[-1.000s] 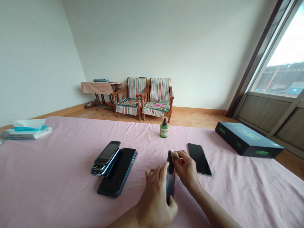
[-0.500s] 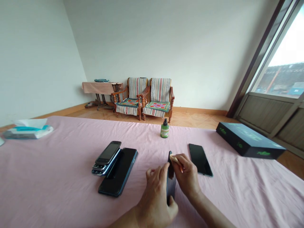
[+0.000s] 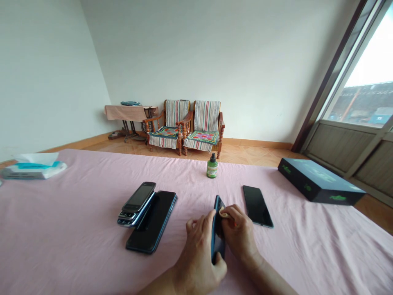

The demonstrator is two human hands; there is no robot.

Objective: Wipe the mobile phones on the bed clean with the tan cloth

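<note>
My left hand [image 3: 199, 250] grips a dark smartphone [image 3: 218, 241] by its edges and holds it upright on its long side. A pale cloth [image 3: 223, 213] is pinched in my right hand [image 3: 241, 231], which presses it against the phone's face near the upper end. A bit of orange shows between those fingers; I cannot make out what it is. To the right lies another black smartphone [image 3: 258, 206]. Left of my hands are a large black phone [image 3: 153, 223] and, partly resting on it, a stack of smaller slider-style phones [image 3: 138, 203].
A green spray bottle [image 3: 212, 167] stands beyond my hands. At the right is a black box [image 3: 319, 182] with green lettering; far left, a tissue pack [image 3: 35, 167]. Everything rests on a pink cloth [image 3: 76, 229]. Two wooden armchairs [image 3: 202, 123] stand by the wall.
My right hand has slid the cloth slightly down along the phone's face. The phone has tilted a little, showing more of its blue edge. The view has shifted slightly.
</note>
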